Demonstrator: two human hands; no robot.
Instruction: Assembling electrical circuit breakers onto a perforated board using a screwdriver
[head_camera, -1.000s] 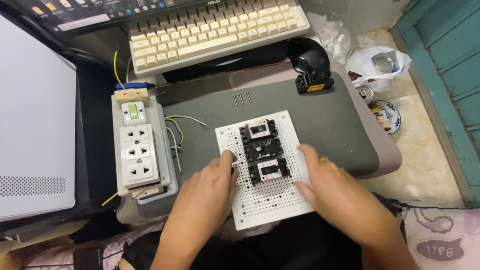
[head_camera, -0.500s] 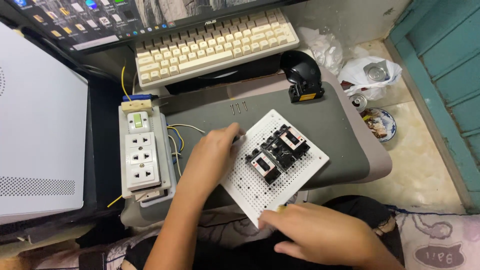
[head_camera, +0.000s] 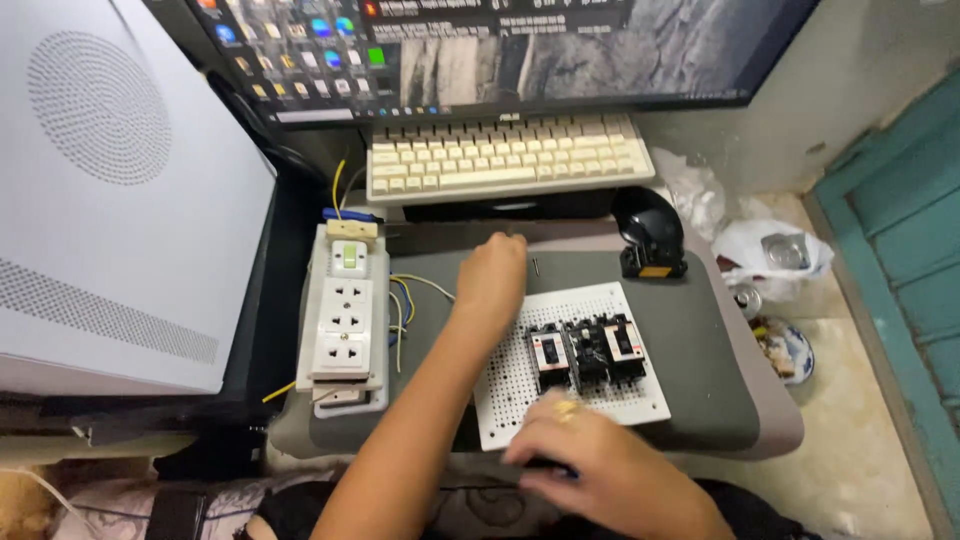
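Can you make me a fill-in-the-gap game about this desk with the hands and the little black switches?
1. The white perforated plastic board carries ___ small black switch blocks.
2. The cream keyboard sits below a computer ___.
3. The white socket strip lies on the ___ side of the board.
4. The right hand rests at the board's near ___, while the left hand is at its far corner.

Missing words: three; monitor; left; edge

You have one view only, from the camera on your head. It looks steeply down and forward over your forearms onto the grey surface (head_camera: 700, 330) in front of you, close enough that your left hand (head_camera: 492, 280) and right hand (head_camera: 590, 465) fill the lower middle. The frame's top reaches the keyboard (head_camera: 505, 158) and the monitor's (head_camera: 500, 50) lower part.
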